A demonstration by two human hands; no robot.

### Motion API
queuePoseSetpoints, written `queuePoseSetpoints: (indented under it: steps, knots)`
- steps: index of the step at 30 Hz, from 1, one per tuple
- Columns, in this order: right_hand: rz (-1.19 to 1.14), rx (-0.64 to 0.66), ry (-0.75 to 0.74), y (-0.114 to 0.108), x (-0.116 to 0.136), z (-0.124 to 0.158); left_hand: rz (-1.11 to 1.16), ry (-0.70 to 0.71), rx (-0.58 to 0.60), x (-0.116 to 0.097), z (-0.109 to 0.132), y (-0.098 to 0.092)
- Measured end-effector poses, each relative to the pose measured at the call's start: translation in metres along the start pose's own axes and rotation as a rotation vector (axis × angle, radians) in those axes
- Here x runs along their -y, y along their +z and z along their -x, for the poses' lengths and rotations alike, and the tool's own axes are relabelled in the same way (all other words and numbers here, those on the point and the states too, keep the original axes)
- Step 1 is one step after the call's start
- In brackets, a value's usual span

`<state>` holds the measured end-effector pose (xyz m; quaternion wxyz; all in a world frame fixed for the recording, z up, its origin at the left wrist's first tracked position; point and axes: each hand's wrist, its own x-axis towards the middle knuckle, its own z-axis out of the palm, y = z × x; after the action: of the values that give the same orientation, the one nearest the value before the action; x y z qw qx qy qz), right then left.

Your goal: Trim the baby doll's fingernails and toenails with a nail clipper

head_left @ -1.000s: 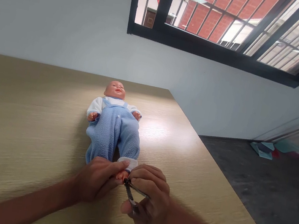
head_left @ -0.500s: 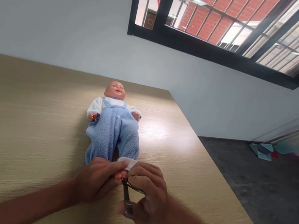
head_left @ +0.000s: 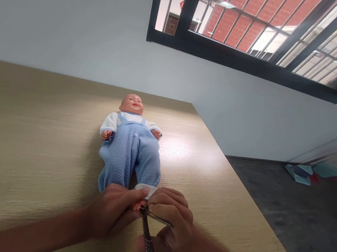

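Observation:
A baby doll in blue overalls and a white shirt lies on its back on the wooden table, its head toward the wall. My left hand is closed around the doll's foot, thumb on top near the white cuff. Metal nail clippers are in my right hand, between the thumb below and the fingers above. The clippers' head is at the doll's toes, and their lever stands apart from the body. Whether the jaws touch a toe is too small to tell.
Beyond the table rises a pale wall with a dark-framed, barred window. The table's right edge slants toward me, with dark floor beyond it. Folded blue-green items lie on the floor at the right.
The whole view has shifted slightly, so the doll and both hands appear a little lower and further right. The clippers' lever is tilted slightly differently. Both holds are the same.

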<state>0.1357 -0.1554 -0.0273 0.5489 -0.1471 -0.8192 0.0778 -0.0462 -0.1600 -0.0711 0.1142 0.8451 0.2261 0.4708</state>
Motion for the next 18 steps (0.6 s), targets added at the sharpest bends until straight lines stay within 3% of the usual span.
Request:
queuePoseSetpoints:
  steps: [18]
  knots:
    - [-0.094, 0.133, 0.082, -0.0014, 0.0055, -0.0075, 0.078, -0.032, 0.037, 0.0003, 0.0015, 0.0005]
